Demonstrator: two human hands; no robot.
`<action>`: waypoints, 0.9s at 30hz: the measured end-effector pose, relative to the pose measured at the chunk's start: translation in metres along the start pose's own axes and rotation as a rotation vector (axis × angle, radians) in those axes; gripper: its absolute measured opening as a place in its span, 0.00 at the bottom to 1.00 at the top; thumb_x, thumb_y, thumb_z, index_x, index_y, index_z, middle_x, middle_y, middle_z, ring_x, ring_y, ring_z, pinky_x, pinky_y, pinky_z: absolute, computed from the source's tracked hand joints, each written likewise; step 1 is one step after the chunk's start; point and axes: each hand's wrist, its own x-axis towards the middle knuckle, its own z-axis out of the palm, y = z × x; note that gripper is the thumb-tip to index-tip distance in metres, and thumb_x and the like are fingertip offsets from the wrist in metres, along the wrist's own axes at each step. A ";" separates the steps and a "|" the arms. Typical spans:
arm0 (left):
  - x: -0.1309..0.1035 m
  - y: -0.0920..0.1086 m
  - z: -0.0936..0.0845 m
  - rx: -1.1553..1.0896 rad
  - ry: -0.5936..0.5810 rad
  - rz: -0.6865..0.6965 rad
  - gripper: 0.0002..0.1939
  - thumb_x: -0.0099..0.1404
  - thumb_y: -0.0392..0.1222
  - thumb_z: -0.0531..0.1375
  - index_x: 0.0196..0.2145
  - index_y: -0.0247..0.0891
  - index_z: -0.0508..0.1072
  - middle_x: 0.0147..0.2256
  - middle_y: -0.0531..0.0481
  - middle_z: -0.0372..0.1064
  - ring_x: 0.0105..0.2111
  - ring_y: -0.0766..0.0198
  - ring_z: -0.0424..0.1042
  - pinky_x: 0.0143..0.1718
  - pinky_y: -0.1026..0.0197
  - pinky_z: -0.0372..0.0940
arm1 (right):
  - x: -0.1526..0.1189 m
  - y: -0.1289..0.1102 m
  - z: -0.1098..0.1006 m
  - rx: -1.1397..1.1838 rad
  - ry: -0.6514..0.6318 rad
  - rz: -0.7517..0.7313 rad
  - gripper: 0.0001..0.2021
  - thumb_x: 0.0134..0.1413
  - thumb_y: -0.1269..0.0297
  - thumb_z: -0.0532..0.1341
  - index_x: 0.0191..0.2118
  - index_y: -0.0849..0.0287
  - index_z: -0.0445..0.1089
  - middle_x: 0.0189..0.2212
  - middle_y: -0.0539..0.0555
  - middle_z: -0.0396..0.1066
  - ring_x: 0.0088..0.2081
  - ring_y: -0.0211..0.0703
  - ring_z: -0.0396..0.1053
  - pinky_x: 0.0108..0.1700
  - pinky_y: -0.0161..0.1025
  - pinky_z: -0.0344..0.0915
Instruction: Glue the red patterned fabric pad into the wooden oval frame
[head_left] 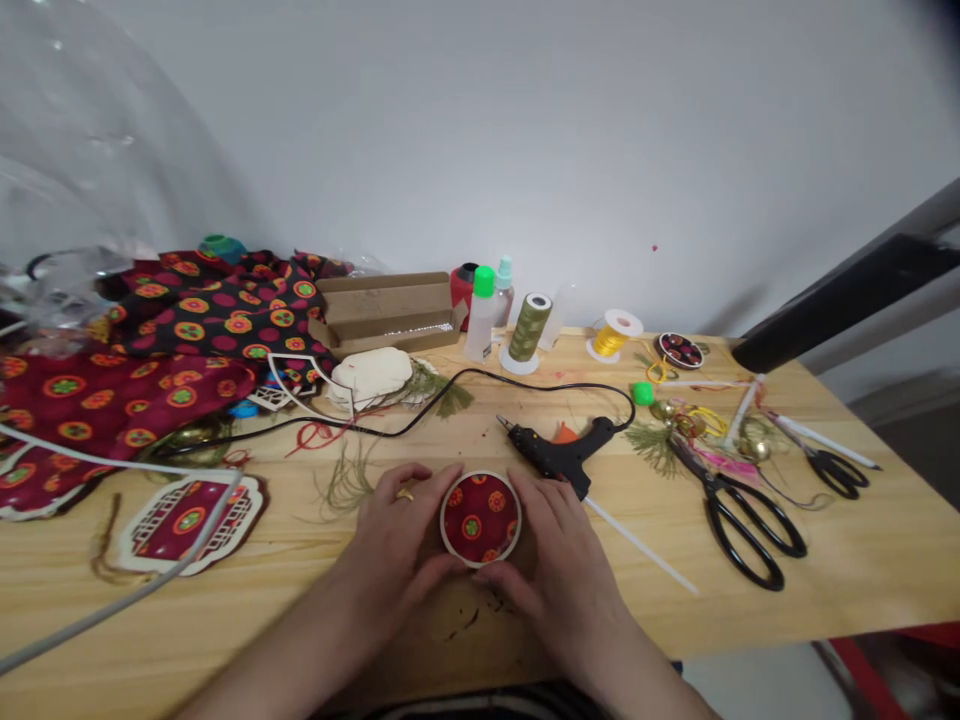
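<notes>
Between my two hands is a round, fabric-covered disc (481, 519) with a pale rim and a dark red cloth face printed with orange and green flowers. Fingers and thumb of my left hand (401, 530) curve around its left edge. My right hand (559, 545) grips the opposite edge the same way, thumbs close together at the bottom. Just beyond my right hand lies a black hot glue gun (559, 455), a white glue stick (641, 545) poking from its back end. Loose olive threads (349, 480) lie beyond my left hand.
Black-handled scissors (750, 520) lie at right, with a smaller pair (836, 472) beyond. Patterned cloth (217, 310) heaps at left near a fabric-and-wood panel (187, 520). At the back stand a cardboard box (390, 310), a green-capped bottle (481, 315) and thread spools (529, 330). A grey cable (142, 600) crosses front left.
</notes>
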 end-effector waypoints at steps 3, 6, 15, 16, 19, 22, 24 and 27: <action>0.001 -0.004 -0.003 -0.025 -0.010 0.011 0.36 0.53 0.43 0.65 0.59 0.41 0.58 0.52 0.41 0.66 0.53 0.48 0.59 0.53 0.46 0.57 | 0.001 -0.002 0.000 0.003 0.013 0.014 0.40 0.42 0.59 0.70 0.59 0.65 0.52 0.51 0.66 0.64 0.51 0.62 0.59 0.53 0.63 0.60; -0.001 -0.007 -0.001 -0.038 0.002 0.016 0.36 0.54 0.44 0.65 0.59 0.41 0.59 0.52 0.41 0.65 0.53 0.49 0.58 0.53 0.46 0.57 | 0.001 0.002 -0.005 0.085 -0.004 -0.044 0.37 0.47 0.63 0.67 0.61 0.60 0.50 0.53 0.62 0.63 0.54 0.57 0.57 0.54 0.57 0.61; -0.001 -0.004 0.002 -0.049 -0.010 -0.014 0.32 0.57 0.45 0.63 0.58 0.43 0.61 0.50 0.43 0.68 0.53 0.49 0.59 0.52 0.46 0.57 | 0.004 0.004 -0.005 0.213 -0.052 -0.055 0.31 0.52 0.73 0.63 0.60 0.52 0.52 0.52 0.56 0.65 0.53 0.53 0.56 0.54 0.53 0.61; -0.001 -0.004 0.002 -0.042 -0.014 -0.020 0.31 0.57 0.44 0.63 0.58 0.43 0.61 0.50 0.43 0.68 0.53 0.49 0.59 0.52 0.46 0.57 | 0.004 0.004 -0.004 0.216 -0.050 -0.055 0.31 0.51 0.73 0.63 0.60 0.52 0.52 0.52 0.56 0.65 0.53 0.53 0.56 0.54 0.53 0.61; -0.001 -0.004 0.003 -0.028 -0.020 -0.035 0.31 0.57 0.44 0.63 0.58 0.44 0.61 0.49 0.43 0.69 0.53 0.48 0.59 0.52 0.46 0.57 | 0.005 0.003 -0.004 0.214 -0.052 -0.046 0.33 0.51 0.74 0.63 0.60 0.53 0.51 0.52 0.56 0.65 0.52 0.53 0.57 0.54 0.53 0.62; -0.002 -0.005 0.006 -0.013 -0.012 -0.036 0.31 0.57 0.44 0.63 0.58 0.43 0.61 0.48 0.42 0.69 0.53 0.47 0.60 0.51 0.45 0.58 | 0.007 0.001 -0.005 0.199 -0.064 -0.036 0.33 0.50 0.75 0.64 0.60 0.53 0.52 0.51 0.55 0.66 0.50 0.53 0.58 0.53 0.53 0.63; -0.003 -0.006 0.007 0.002 -0.008 -0.037 0.31 0.57 0.44 0.63 0.58 0.42 0.61 0.48 0.42 0.70 0.52 0.47 0.60 0.51 0.45 0.58 | 0.008 0.001 -0.005 0.191 -0.067 -0.039 0.33 0.49 0.76 0.64 0.59 0.53 0.52 0.50 0.56 0.67 0.50 0.53 0.58 0.52 0.53 0.63; -0.004 -0.006 0.008 0.008 -0.003 -0.053 0.32 0.56 0.43 0.63 0.58 0.44 0.61 0.47 0.42 0.70 0.52 0.47 0.61 0.51 0.46 0.58 | 0.008 0.003 -0.005 0.188 -0.078 -0.029 0.34 0.48 0.76 0.64 0.60 0.54 0.52 0.50 0.57 0.67 0.49 0.54 0.59 0.50 0.53 0.65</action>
